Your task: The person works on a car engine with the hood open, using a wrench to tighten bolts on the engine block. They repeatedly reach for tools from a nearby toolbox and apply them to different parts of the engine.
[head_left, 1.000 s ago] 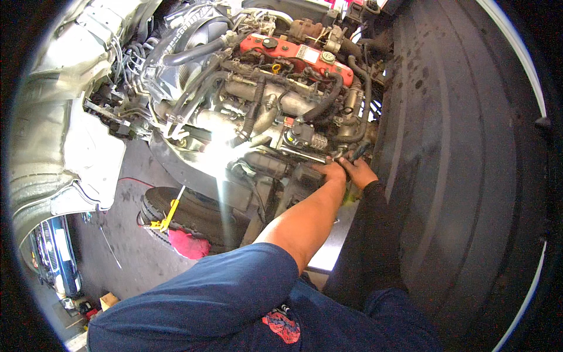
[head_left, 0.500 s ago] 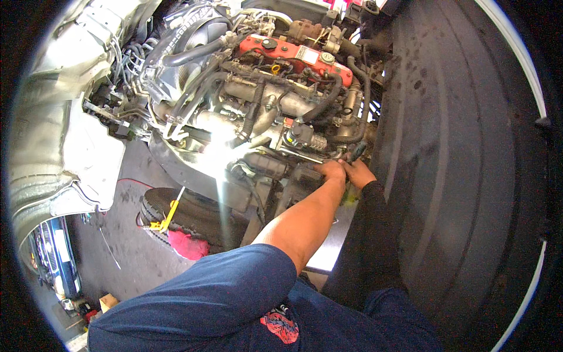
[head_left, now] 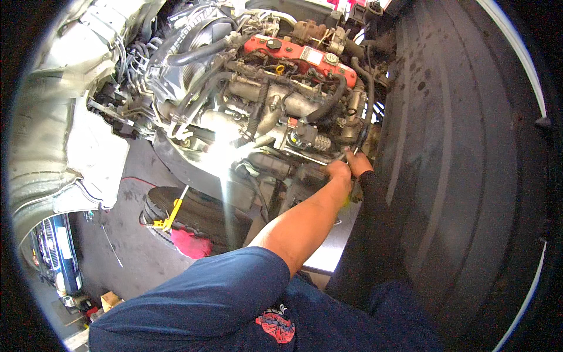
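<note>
At the lower right side of the engine point(head_left: 275, 100), my two hands work close together. My left hand point(head_left: 339, 169), at the end of a bare forearm, is closed with its fingers bent in among the parts; what they grip is hidden. Just right of it, my right hand point(head_left: 360, 163), below a black sleeve, is closed with a thin, pale sliver showing at its fingers, too small to name. A slim shiny metal bar point(head_left: 306, 156) runs toward my left hand. Above sit a black-capped part point(head_left: 301, 135) and a ribbed metal piece point(head_left: 321, 142).
A red engine cover point(head_left: 293, 53) lies farther back, with hoses around it. A bright work light point(head_left: 221, 154) glares left of my hands. On the floor are a tyre point(head_left: 158, 202), a yellow tool point(head_left: 171, 216) and a pink cloth point(head_left: 190, 244). A large dark panel point(head_left: 457, 164) bounds the right.
My right hand has shifted slightly up and to the right, and the dark piece seen at its fingers no longer shows there. My left hand has moved a little rightward. The view has shifted slightly.
</note>
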`<state>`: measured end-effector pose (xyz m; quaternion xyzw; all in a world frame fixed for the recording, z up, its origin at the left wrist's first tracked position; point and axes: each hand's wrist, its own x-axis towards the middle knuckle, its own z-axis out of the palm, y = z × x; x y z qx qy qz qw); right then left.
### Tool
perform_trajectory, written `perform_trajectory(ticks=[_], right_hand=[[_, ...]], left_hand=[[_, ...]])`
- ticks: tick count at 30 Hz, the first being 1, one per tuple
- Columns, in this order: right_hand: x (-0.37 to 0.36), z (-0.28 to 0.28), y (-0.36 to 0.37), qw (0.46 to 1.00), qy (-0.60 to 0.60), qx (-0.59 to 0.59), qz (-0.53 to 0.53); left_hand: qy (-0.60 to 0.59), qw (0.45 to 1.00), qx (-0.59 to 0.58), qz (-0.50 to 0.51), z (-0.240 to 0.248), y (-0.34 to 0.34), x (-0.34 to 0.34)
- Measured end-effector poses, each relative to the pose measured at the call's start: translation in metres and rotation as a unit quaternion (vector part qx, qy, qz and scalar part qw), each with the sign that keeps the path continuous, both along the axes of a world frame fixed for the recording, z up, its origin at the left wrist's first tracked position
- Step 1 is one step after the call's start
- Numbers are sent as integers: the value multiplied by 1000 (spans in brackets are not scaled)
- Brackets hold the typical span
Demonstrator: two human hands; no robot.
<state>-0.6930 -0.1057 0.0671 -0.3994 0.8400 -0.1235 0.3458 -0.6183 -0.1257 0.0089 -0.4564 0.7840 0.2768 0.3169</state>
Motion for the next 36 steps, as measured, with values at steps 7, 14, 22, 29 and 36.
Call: perform_trajectory(ticks=[7,14,22,29,36], right_hand=[[-9,-5,62,954,-54,-245,163],[-2,-2,9,999,3,-24,45],[-5,0,61,933,-14,-292,212],[-6,-14,9,998,-24,-22,44],[-5,-12,37,927,-333,-167,-37]], left_hand=[[28,997,-18,71,24,-3,7],[41,993,-4,113,26,-2,8],[306,501,99,804,48,-3,9],[262,465,87,841,59,2,7],[352,471,62,806,48,-6,12]])
